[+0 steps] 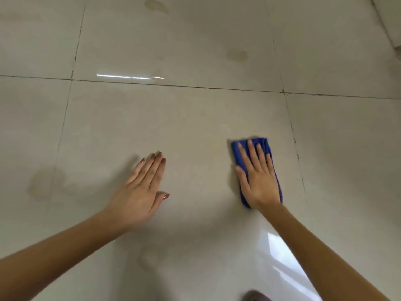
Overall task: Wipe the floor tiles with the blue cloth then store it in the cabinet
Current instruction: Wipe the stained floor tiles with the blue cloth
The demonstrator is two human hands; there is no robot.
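We've got our right hand (258, 179) spread flat on the folded blue cloth (265, 146), pressing it onto the tiles (195, 118) right of centre. Our left hand (141, 192) lies open, palm down on the bare tile, holding nothing. Faint stains (237, 55) show farther off.

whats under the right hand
The right hand lies flat, palm down, on the folded blue cloth, which lies on the floor tile. The cloth's edges show around the fingers; the tile beneath it is covered.
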